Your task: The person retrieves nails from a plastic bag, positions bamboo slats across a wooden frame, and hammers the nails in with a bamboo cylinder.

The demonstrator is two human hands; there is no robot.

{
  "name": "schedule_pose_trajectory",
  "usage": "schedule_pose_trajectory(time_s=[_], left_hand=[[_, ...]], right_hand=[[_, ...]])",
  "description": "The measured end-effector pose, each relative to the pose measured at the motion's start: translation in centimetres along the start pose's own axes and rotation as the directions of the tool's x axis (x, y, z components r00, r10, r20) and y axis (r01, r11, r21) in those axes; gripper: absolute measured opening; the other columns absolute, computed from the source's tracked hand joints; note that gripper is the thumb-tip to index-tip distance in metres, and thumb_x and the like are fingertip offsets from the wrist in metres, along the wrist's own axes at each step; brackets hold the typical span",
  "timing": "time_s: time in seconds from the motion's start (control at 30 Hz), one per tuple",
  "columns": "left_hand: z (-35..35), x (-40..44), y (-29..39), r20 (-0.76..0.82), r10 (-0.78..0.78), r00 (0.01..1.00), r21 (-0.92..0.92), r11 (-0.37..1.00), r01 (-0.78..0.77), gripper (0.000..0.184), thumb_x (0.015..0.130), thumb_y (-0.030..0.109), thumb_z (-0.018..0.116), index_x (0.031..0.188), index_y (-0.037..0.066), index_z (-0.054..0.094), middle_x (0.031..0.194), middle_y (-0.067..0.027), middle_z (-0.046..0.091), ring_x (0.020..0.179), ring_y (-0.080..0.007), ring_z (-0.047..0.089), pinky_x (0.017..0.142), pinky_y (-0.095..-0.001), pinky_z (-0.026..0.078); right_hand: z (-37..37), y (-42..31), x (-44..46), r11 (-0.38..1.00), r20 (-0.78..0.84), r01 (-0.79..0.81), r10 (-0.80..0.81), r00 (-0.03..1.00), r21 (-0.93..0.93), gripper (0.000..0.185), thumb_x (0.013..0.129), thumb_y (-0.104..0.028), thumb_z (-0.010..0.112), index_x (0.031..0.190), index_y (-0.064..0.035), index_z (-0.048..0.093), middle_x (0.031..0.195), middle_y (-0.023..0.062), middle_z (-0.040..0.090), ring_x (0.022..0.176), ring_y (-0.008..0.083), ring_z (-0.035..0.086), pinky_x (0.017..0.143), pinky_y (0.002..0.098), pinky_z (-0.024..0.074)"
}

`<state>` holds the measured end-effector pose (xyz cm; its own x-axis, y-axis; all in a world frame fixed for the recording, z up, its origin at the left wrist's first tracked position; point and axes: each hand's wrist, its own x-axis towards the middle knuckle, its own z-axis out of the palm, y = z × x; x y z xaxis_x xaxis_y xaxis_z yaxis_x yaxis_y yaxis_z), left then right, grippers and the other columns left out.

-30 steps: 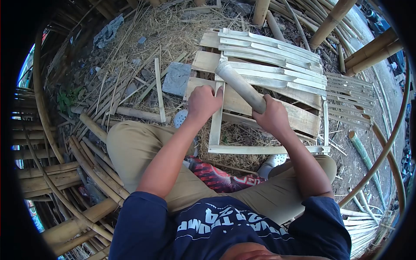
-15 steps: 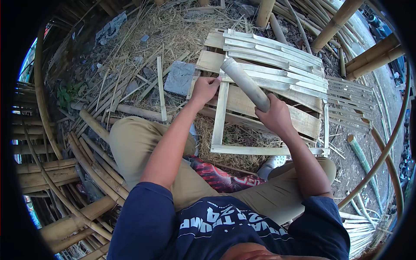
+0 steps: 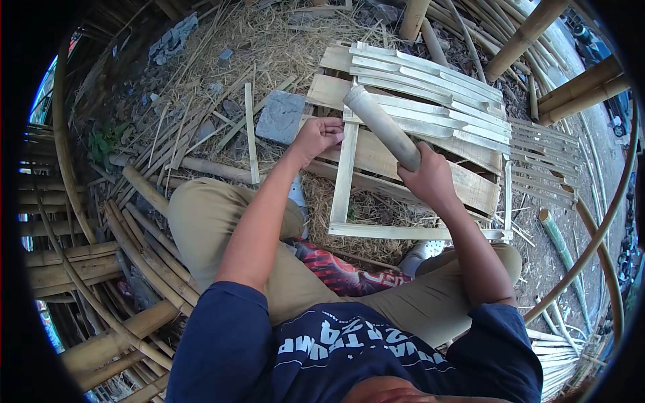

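Observation:
My right hand (image 3: 428, 176) is wrapped round the near end of a short thick bamboo tube (image 3: 383, 126). The tube's far end lies over the left side of a bamboo slat frame (image 3: 420, 233). Beside that frame's left rail, my left hand (image 3: 318, 141) has its fingers drawn together with the thumb; whatever is between them is hidden. Pale split bamboo slats (image 3: 430, 75) run across the far part of the frame. Wider wooden boards (image 3: 383, 161) lie beneath it, and the near part shows straw-covered ground through the gap.
A grey stone block (image 3: 279, 117) sits left of the frame. Bamboo poles (image 3: 148, 269) lie by my left knee, and upright posts (image 3: 527, 40) stand at the far right. Another slatted panel (image 3: 544, 158) lies to the right. Straw and strips (image 3: 222, 87) litter the ground.
My left hand has shifted slightly down and its fingers look a little looser along the left rail. The bamboo tube stays in my right hand at almost the same place.

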<state>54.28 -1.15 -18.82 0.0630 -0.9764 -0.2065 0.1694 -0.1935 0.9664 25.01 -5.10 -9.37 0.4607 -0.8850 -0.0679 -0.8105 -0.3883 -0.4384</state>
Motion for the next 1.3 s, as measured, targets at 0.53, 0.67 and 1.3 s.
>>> schedule_pose_trajectory(time_s=[0.53, 0.67, 1.3], left_hand=[[-0.4, -0.2, -0.4, 0.096, 0.022, 0.995, -0.114, 0.993, -0.011, 0.037, 0.096, -0.003, 0.068, 0.133, -0.007, 0.062, 0.117, -0.0101, 0.074, 0.101, -0.0148, 0.073, 0.091, -0.0290, 0.062], [-0.1, -0.1, 0.0, 0.069, 0.078, 0.995, 0.059, 0.995, -0.082, 0.039, 0.089, -0.001, 0.078, 0.126, -0.005, 0.067, 0.106, -0.0057, 0.074, 0.094, -0.0101, 0.071, 0.087, -0.0255, 0.060], [-0.1, 0.3, 0.1, 0.066, -0.038, 0.997, -0.038, 0.998, 0.040, 0.048, 0.084, 0.000, 0.082, 0.130, -0.005, 0.067, 0.107, -0.0070, 0.075, 0.092, -0.0124, 0.073, 0.085, -0.0279, 0.062]], right_hand=[[-1.5, -1.4, -0.2, 0.999, -0.107, 0.036, -0.036, 0.994, -0.002, 0.042, 0.079, -0.024, 0.078, 0.109, 0.0015, 0.064, 0.085, 0.0258, 0.073, 0.082, 0.0447, 0.073, 0.077, 0.0522, 0.0590], [-0.9, -0.8, -0.1, 0.998, -0.009, -0.009, 0.008, 1.000, -0.055, 0.043, 0.078, -0.025, 0.077, 0.109, 0.0021, 0.064, 0.085, 0.0263, 0.073, 0.083, 0.0451, 0.072, 0.078, 0.0518, 0.0585], [-0.9, -0.9, -0.9, 0.998, -0.027, 0.011, -0.012, 1.000, -0.062, 0.044, 0.078, -0.023, 0.077, 0.109, 0.0047, 0.062, 0.085, 0.0268, 0.072, 0.083, 0.0445, 0.073, 0.076, 0.0512, 0.0584]])
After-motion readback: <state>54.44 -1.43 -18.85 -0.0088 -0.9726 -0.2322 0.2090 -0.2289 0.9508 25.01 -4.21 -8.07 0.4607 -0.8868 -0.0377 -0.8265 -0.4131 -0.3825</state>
